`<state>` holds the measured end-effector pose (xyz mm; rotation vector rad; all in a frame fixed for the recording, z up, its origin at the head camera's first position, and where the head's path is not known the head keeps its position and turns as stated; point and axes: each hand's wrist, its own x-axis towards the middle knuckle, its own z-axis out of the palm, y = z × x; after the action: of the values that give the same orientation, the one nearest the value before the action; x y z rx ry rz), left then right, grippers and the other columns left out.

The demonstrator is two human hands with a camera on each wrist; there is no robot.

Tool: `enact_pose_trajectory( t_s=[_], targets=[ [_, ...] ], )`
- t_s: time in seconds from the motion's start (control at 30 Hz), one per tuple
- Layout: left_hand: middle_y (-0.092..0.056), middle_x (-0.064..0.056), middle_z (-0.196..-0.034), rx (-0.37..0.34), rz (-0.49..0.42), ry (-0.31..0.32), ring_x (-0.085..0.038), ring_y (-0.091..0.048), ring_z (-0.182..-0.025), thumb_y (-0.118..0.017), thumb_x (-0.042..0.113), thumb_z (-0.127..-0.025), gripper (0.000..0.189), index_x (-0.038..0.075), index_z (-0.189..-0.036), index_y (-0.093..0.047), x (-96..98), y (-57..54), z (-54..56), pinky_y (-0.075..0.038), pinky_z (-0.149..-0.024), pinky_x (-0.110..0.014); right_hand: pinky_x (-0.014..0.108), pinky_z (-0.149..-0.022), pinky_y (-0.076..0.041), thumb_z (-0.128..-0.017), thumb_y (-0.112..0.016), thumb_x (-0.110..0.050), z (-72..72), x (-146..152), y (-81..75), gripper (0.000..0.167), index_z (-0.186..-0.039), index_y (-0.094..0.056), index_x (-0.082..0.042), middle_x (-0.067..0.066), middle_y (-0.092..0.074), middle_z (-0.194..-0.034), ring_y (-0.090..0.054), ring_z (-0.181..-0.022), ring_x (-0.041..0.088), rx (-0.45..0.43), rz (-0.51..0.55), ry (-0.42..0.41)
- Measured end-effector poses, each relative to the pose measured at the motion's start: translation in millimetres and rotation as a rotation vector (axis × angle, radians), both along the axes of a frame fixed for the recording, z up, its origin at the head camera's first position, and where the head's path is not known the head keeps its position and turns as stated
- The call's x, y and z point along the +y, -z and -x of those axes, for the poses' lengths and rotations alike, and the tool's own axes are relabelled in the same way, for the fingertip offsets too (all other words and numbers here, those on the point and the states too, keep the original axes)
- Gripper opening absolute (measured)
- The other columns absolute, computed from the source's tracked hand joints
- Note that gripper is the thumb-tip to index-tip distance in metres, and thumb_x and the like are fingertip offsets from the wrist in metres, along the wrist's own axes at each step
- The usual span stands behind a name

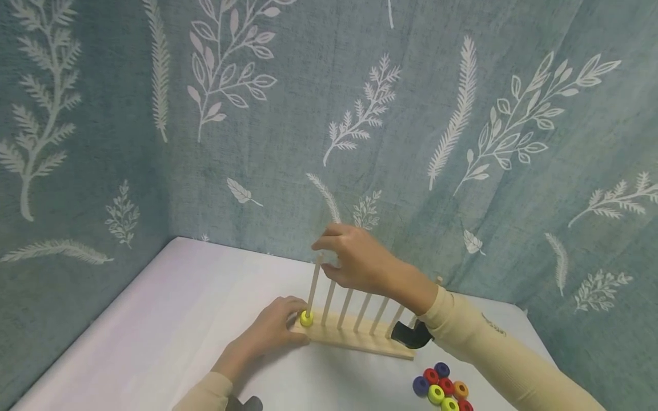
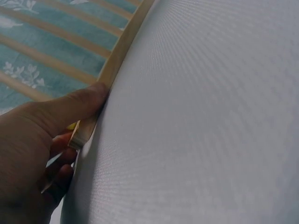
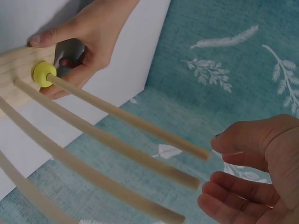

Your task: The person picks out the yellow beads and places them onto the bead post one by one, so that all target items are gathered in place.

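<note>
A wooden peg rack [image 1: 354,341] stands on the table with a row of upright rods. One yellow bead [image 1: 306,318] sits at the foot of its leftmost rod [image 3: 126,116]. My left hand [image 1: 275,325] grips the left end of the base, its thumb along the front edge and its fingers behind. Beside the top of the leftmost rod is my right hand [image 1: 360,260]. Its fingers are apart and loosely bent, with nothing between them in the right wrist view. The other rods carry no beads where they show; the right forearm hides some of them.
Several loose beads, among them a blue bead [image 1: 420,386], a red bead [image 1: 430,375], an orange bead [image 1: 460,390] and a yellow-green bead [image 1: 436,394], lie at the front right. A patterned teal curtain [image 1: 288,188] hangs behind the white table [image 1: 221,279].
</note>
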<state>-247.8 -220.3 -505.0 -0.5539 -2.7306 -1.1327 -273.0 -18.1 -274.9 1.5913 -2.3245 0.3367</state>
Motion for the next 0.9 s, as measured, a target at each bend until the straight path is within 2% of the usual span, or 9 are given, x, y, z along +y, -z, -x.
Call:
enact_pose_trajectory(
  t_s=[0.17,0.33,0.4,0.63,0.73,0.9],
  targets=[
    [-0.064,-0.001,-0.129,-0.015,0.004,-0.013,-0.028,-0.056,-0.12,-0.091,0.033,-0.067,0.061,0.016,-0.122,-0.07,7.6,-2.8,0.7,-0.044,-0.106,-0.054,0.023,-0.074,-0.056,-0.08,-0.078,-0.003,-4.0,19,-4.6,0.03,-0.109,-0.074,-0.003,0.005,-0.069,-0.1,-0.065,-0.088,0.017,0.037,0.039,-0.016],
    [-0.065,0.001,-0.128,-0.028,0.003,-0.06,-0.027,-0.056,-0.12,-0.092,0.033,-0.065,0.06,0.019,-0.12,-0.071,8.1,-4.0,0.1,-0.044,-0.106,-0.054,0.025,-0.076,-0.055,-0.079,-0.08,-0.002,-11.0,43,-10.5,0.032,-0.11,-0.074,-0.005,0.004,-0.068,-0.099,-0.064,-0.09,0.016,0.08,0.081,-0.031],
    [-0.065,0.0,-0.127,-0.025,0.008,-0.059,-0.028,-0.057,-0.119,-0.092,0.033,-0.065,0.061,0.017,-0.12,-0.071,9.9,-4.2,1.1,-0.044,-0.105,-0.054,0.026,-0.075,-0.055,-0.079,-0.08,-0.003,-15.4,57,-12.0,0.032,-0.111,-0.074,-0.006,0.003,-0.068,-0.099,-0.063,-0.09,0.016,0.088,0.097,-0.016],
    [-0.064,-0.005,-0.13,-0.019,0.03,-0.039,-0.033,-0.055,-0.122,-0.091,0.034,-0.068,0.061,0.014,-0.122,-0.068,5.8,-3.9,2.1,-0.042,-0.107,-0.057,0.031,-0.077,-0.058,-0.077,-0.083,-0.003,-32.8,107,0.2,0.035,-0.111,-0.073,-0.005,0.004,-0.068,-0.1,-0.064,-0.092,0.018,0.094,0.132,0.04],
    [-0.064,-0.007,-0.13,-0.008,0.04,-0.031,-0.035,-0.055,-0.121,-0.09,0.034,-0.069,0.06,0.013,-0.121,-0.068,7.1,-4.1,4.1,-0.042,-0.106,-0.058,0.032,-0.079,-0.059,-0.077,-0.083,-0.003,-40.0,132,10.5,0.035,-0.109,-0.073,-0.007,0.003,-0.068,-0.103,-0.064,-0.096,0.018,0.072,0.148,0.097],
    [-0.063,-0.009,-0.13,-0.015,0.037,-0.025,-0.036,-0.055,-0.121,-0.09,0.035,-0.07,0.061,0.012,-0.122,-0.068,12.8,-5.2,7.5,-0.043,-0.105,-0.059,0.034,-0.08,-0.06,-0.077,-0.084,-0.007,-53.9,169,30.5,0.033,-0.108,-0.074,-0.01,-0.001,-0.068,-0.106,-0.065,-0.098,0.016,0.022,0.145,0.267]
  ],
)
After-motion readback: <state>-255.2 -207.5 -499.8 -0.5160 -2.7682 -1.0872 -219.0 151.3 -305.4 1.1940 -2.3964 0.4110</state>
